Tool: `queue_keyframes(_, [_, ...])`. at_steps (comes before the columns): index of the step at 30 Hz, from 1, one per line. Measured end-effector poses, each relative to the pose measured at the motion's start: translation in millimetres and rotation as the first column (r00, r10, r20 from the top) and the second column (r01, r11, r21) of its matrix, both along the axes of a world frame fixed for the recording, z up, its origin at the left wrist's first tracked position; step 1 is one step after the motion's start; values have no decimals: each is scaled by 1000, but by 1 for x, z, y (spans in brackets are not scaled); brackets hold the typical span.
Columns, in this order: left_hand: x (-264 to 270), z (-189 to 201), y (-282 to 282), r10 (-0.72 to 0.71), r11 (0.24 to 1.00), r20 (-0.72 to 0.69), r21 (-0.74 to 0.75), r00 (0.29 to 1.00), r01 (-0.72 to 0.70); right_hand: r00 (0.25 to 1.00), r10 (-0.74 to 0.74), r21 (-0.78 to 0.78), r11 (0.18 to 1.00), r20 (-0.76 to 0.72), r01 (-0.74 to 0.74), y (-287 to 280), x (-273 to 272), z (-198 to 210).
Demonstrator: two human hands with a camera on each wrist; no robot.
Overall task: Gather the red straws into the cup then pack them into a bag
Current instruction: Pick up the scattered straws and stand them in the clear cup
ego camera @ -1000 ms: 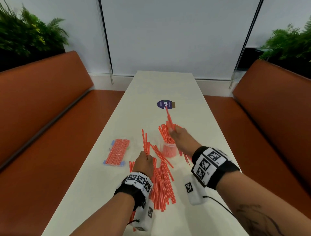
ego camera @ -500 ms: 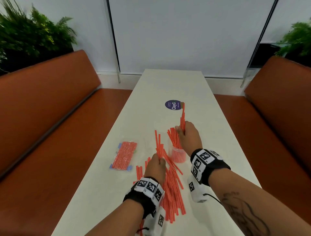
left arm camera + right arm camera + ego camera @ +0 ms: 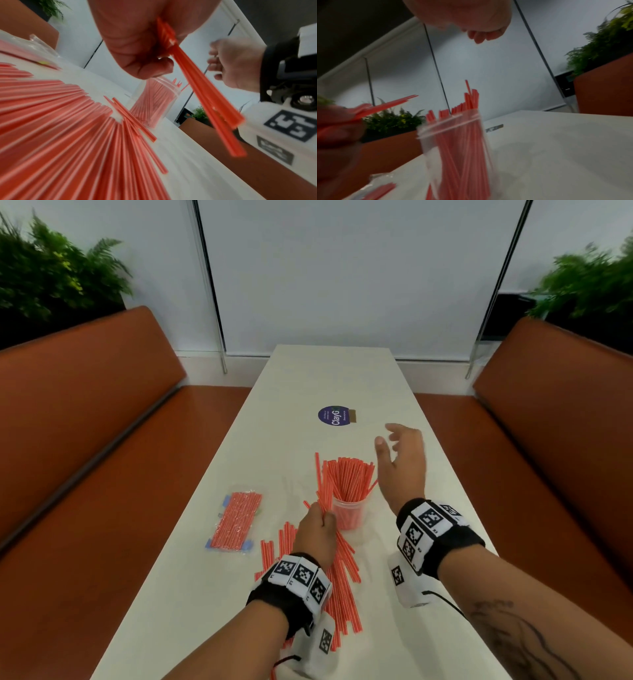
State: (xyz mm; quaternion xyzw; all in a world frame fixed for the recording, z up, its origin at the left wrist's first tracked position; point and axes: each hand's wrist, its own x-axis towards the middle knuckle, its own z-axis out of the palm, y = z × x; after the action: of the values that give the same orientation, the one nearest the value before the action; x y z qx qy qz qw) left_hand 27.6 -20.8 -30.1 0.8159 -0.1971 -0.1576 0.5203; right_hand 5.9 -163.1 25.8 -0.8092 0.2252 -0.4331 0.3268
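1. Your left hand (image 3: pixel 317 534) is closed around a small bundle of red straws (image 3: pixel 323 491). The fingers and thumb curl around the middle of the bundle, so straws stick out of the fist at both ends.
2. In the left wrist view this held bundle (image 3: pixel 205 92) looks like thin, flat orange-red sticks, pressed together in your grip and fanning a little at the free end.
3. Your right hand (image 3: pixel 402 463) is open. The fingers are spread and relaxed, it holds nothing, and it hangs above the tabletop (image 3: pixel 342 378) just to the right of the cup.
4. The cup (image 3: pixel 349 513) is clear plastic and stands upright on the tabletop, between your two hands. It is already packed with many red straws (image 3: pixel 349 477), which stand up and fan out above its rim.
5. In the right wrist view the cup (image 3: pixel 453 148) shows a clear rim, and you see the straws through its wall; a few of them reach higher than the others.
6. A big pile of loose straws (image 3: pixel 339 580) lies flat on the tabletop under and behind your left hand. They are red with thin white lines along them.
7. A clear bag (image 3: pixel 236 523), filled with red straws and with blue at its corners, lies flat on the tabletop to the left of the pile, apart from it.
8. A round purple sticker (image 3: pixel 334 416) is on the tabletop beyond the cup.
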Motion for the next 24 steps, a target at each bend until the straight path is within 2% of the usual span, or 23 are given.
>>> queue_keyframes(2, [-9,4,-3,-97,994,-20,-45,995,96,961,243,35,970,-132,-241,12,0,10])
queue_keyframes(4, [-16,6,-6,-165,985,-39,-60,986,162,850,414,146,910,-326,-388,21,3,12])
queue_keyframes(5, [-18,6,-8,-177,983,-43,-57,983,175,807,454,216,891,-377,-400,23,4,12])
queue_keyframes(7, [-20,8,-9,-181,982,-57,-62,982,178,789,473,311,875,-392,-371,27,4,11])
queue_keyframes(10, [-19,11,-8,-172,982,-115,-96,978,161,803,442,300,891,-401,-340,30,0,10])
queue_keyframes(12, [-18,13,-6,-159,983,-177,-121,971,139,764,476,306,876,-435,-372,33,-3,8])
queue_keyframes(15, [-16,17,-4,-141,980,-260,-175,955,97,701,581,410,807,-415,-425,39,-7,0])
queue_keyframes(17, [-15,17,-5,-118,979,-291,-192,949,62,731,581,429,798,-359,-423,42,-9,-2])
queue_keyframes(20, [-10,22,-7,-58,973,-322,-231,945,-18,854,458,440,838,-248,-322,43,-14,1])
queue_keyframes(21, [-9,26,-7,-45,968,-325,-249,945,-40,856,445,460,837,-261,-295,41,-17,1])
queue_keyframes(22, [-8,31,-6,-36,965,-321,-257,947,-50,819,478,490,822,-318,-290,41,-20,1])
queue_keyframes(24, [-8,35,-7,-1,975,-315,-212,949,-69,621,629,555,756,-467,-347,46,-30,2])
